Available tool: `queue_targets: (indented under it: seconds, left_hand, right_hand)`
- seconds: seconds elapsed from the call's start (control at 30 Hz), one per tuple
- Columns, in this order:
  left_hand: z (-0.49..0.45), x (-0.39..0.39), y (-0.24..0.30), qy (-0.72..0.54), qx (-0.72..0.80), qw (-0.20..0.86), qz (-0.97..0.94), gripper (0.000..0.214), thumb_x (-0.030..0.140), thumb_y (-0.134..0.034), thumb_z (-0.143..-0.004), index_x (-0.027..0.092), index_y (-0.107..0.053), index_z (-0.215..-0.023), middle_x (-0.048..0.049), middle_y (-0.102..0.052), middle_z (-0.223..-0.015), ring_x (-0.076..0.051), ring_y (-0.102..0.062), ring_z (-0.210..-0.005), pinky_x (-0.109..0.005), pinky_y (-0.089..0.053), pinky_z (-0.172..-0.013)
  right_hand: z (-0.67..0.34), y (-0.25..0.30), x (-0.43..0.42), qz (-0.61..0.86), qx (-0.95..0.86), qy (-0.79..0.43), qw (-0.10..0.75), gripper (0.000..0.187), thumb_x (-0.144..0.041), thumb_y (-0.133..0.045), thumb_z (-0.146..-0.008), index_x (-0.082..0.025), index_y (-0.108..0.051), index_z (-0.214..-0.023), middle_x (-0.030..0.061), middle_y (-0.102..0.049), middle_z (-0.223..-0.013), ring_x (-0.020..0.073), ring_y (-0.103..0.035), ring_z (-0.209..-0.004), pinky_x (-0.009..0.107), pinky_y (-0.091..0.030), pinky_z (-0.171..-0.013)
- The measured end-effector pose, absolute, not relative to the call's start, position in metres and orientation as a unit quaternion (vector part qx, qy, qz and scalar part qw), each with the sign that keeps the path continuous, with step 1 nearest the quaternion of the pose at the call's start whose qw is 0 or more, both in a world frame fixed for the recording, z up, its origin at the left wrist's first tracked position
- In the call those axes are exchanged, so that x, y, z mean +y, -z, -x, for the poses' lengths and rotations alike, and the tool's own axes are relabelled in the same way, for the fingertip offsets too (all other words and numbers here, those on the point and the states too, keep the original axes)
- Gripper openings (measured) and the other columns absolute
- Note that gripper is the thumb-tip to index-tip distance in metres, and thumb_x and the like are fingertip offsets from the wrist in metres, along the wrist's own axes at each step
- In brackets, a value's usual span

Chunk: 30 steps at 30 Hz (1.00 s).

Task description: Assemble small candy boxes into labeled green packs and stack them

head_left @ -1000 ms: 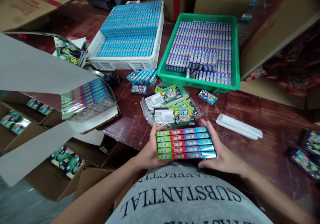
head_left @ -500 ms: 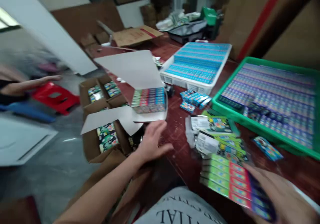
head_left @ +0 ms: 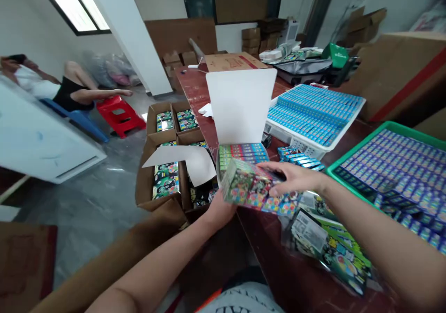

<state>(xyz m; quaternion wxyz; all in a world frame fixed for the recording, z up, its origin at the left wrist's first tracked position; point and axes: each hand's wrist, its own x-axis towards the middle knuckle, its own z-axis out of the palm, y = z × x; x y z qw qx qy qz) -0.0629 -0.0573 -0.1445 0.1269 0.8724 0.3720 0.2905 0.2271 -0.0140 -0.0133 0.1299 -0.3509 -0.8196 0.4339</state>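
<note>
A block of small printed boxes, with green, red and blue parts, is tilted over the front of an open white carton. My right hand grips this block from above at its right part, thumb on the near side. My left hand is at the block's lower left corner; its fingers are hidden behind the block and the carton front. Inside the carton lie rows of small boxes in green, red and blue. The carton's lid stands up, and a white flap sticks out to the left.
A brown divided box holding printed packs stands left of the table. On the right are a white crate of blue boxes and a green tray of purple ones. Printed bags lie nearby. A person sits behind a red stool.
My right hand has brought the block of small boxes from the lower right up to the white carton. My left hand has come to the block's left end. The view has shifted.
</note>
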Motion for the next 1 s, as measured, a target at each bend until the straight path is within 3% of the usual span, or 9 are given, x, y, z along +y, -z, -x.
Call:
queue_targets:
  seconds: [0.13,0.3,0.4,0.6,0.8,0.9,1.0]
  left_hand:
    - [0.058,-0.082,0.135,-0.267,0.328,0.071,-0.903,0.032,0.017,-0.049,-0.099,0.023,-0.069,-0.122,-0.0108,-0.073,-0.116,-0.027,-0.067,-0.110,-0.046,-0.053,-0.098]
    - [0.055,-0.082,0.122,-0.281,0.303,-0.019,-0.910,0.033,0.015,-0.046,-0.101,0.017,-0.066,-0.127,-0.0116,-0.074,-0.114,-0.024,-0.069,-0.103,-0.040,-0.054,-0.091]
    - [0.060,-0.078,0.123,-0.296,0.310,-0.031,-0.903,0.033,0.015,-0.046,-0.101,0.019,-0.066,-0.127,-0.0105,-0.074,-0.114,-0.023,-0.068,-0.103,-0.040,-0.053,-0.092]
    - [0.065,-0.094,0.140,-0.294,0.381,-0.057,-0.875,0.032,0.015,-0.055,-0.099,0.028,-0.067,-0.126,-0.0042,-0.074,-0.112,-0.023,-0.064,-0.104,-0.042,-0.045,-0.094]
    - [0.069,-0.117,0.164,-0.343,0.401,-0.094,-0.845,0.034,0.015,-0.068,-0.091,0.031,-0.064,-0.121,-0.0032,-0.065,-0.094,-0.020,-0.059,-0.089,-0.039,-0.046,-0.086]
    - [0.088,-0.111,0.157,-0.432,0.460,-0.070,-0.772,0.053,0.021,-0.075,-0.086,0.031,-0.052,-0.133,-0.0066,-0.056,-0.108,-0.023,-0.058,-0.105,-0.042,-0.050,-0.094]
    - [0.107,-0.092,0.140,-0.460,0.492,0.049,-0.738,0.079,0.034,-0.075,-0.084,0.023,-0.032,-0.150,-0.0173,-0.041,-0.142,-0.034,-0.043,-0.136,-0.057,-0.043,-0.111]
  right_hand:
    - [-0.212,0.018,0.023,0.361,-0.859,-0.356,0.073,0.084,-0.058,-0.074,-0.081,-0.018,-0.048,-0.150,0.0132,-0.063,-0.142,0.0337,-0.066,-0.121,0.051,-0.053,-0.103]
    - [-0.196,-0.002,0.019,0.368,-0.909,-0.177,0.085,0.093,-0.055,-0.076,-0.077,-0.010,-0.042,-0.151,0.0220,-0.057,-0.144,0.0372,-0.060,-0.126,0.053,-0.048,-0.107]
    - [-0.187,-0.003,0.010,0.356,-0.921,-0.118,0.103,0.093,-0.054,-0.076,-0.077,-0.010,-0.040,-0.150,0.0223,-0.058,-0.138,0.0379,-0.059,-0.123,0.054,-0.047,-0.104]
    - [-0.183,0.035,-0.019,0.377,-0.910,-0.087,0.150,0.089,-0.053,-0.069,-0.084,-0.015,-0.028,-0.153,0.0223,-0.052,-0.143,0.0394,-0.054,-0.126,0.055,-0.045,-0.102]
    - [-0.187,0.067,-0.035,0.379,-0.913,-0.094,0.121,0.085,-0.047,-0.066,-0.086,-0.017,-0.026,-0.154,0.0221,-0.052,-0.143,0.0405,-0.053,-0.127,0.056,-0.043,-0.102]
    - [-0.185,0.072,-0.034,0.379,-0.914,-0.084,0.115,0.084,-0.045,-0.065,-0.086,-0.016,-0.026,-0.155,0.0221,-0.052,-0.143,0.0410,-0.053,-0.126,0.056,-0.042,-0.102]
    - [-0.182,0.071,-0.033,0.383,-0.914,-0.072,0.109,0.085,-0.046,-0.065,-0.085,-0.015,-0.028,-0.155,0.0223,-0.053,-0.142,0.0413,-0.053,-0.125,0.056,-0.042,-0.102]
